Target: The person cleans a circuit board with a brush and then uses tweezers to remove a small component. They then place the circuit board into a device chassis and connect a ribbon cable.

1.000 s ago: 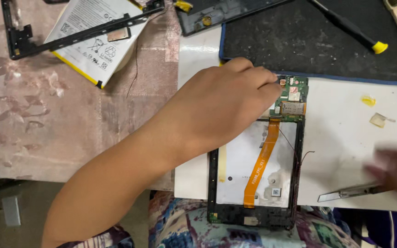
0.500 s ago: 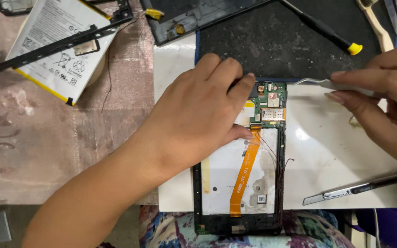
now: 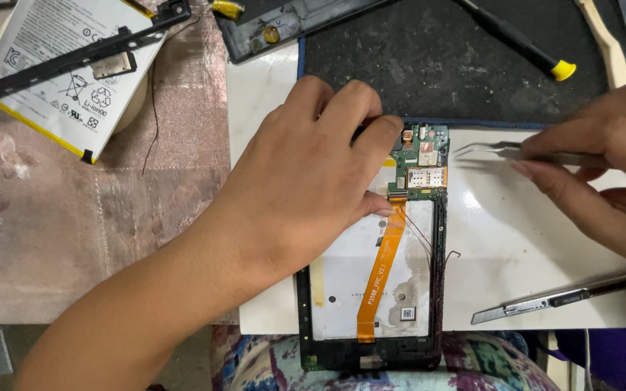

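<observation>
Surface: white board [image 3: 516,239] beside a pink cloth, battery [image 3: 59,72] far left.
Left hand [image 3: 313,181]: still pressed flat, fingers spread, on the opened tablet [image 3: 371,289] — nothing gripped.
Circuit board [image 3: 422,163]: exposed at the tablet's top.
Right hand [image 3: 603,166]: newly arrived, pinching tweezers [image 3: 501,150] whose tips now sit just beside the circuit board.

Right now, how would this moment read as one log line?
left hand: pressing opened tablet frame | right hand: holding tweezers near green circuit board | utility knife: on white board
</observation>
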